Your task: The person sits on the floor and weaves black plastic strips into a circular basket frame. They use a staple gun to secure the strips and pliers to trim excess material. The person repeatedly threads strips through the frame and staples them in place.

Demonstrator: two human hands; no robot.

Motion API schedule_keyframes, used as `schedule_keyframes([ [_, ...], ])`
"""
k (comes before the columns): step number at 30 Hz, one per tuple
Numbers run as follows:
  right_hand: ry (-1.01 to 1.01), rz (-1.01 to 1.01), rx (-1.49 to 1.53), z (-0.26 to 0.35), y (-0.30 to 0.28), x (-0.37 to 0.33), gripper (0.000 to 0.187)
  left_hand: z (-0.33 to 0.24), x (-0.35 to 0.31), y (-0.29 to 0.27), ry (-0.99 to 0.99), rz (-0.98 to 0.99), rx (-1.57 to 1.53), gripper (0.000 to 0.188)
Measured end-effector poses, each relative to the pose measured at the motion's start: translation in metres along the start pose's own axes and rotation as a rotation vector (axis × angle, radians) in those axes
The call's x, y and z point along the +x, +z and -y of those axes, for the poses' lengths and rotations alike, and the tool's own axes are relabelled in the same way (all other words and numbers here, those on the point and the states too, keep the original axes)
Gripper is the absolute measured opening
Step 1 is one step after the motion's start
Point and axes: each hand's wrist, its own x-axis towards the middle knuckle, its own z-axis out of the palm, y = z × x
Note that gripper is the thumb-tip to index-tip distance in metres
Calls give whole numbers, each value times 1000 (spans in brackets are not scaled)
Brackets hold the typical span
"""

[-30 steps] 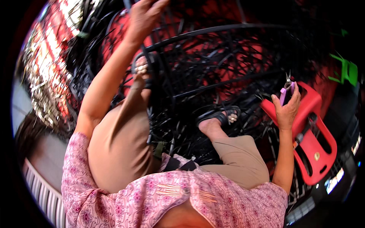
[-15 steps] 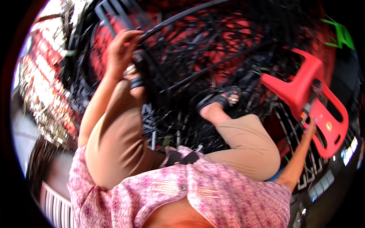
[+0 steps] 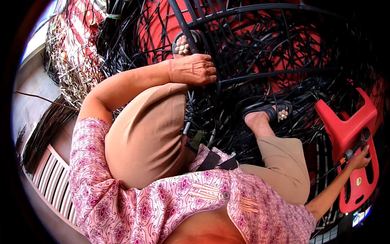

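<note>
My left hand [image 3: 193, 70] is a closed fist at the near corner of a black metal frame [image 3: 280, 72] made of bars and curved rails. Its fingers wrap out of sight around the bar. Off to the right, my right hand [image 3: 360, 158] grips a dark hand tool [image 3: 357, 144] with an orange part and a thin dark line running from it. The tool lies against a red plastic chair [image 3: 346, 129], and part of its grip is hidden by my fingers.
Black flat strips [image 3: 264, 44] lie tangled over a red floor covering [image 3: 164, 24]. My sandalled feet stand among them. Pale strips [image 3: 77, 67] are heaped at the left, near a dark strip bundle [image 3: 42, 140] and a slatted white panel [image 3: 55, 179].
My left hand has gone from loosely curled fingers to a closed fist on the frame, further right. The frame stands at a different angle. My right hand stays with the tool; the view has shifted.
</note>
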Motion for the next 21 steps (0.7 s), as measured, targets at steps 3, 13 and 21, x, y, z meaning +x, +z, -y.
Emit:
schedule_keyframes([
  [3, -239, 40, 186, 82, 12, -27, 74, 1, 5, -2, 36, -132, 89, 21],
  [13, 876, 1085, 934, 191, 110, -168, 96, -26, 36, -176, -48, -731, 286, 44],
  [21, 905, 1018, 1558, 250, 120, -79, 33, -36, 109, -295, 57, -902, 346, 40],
])
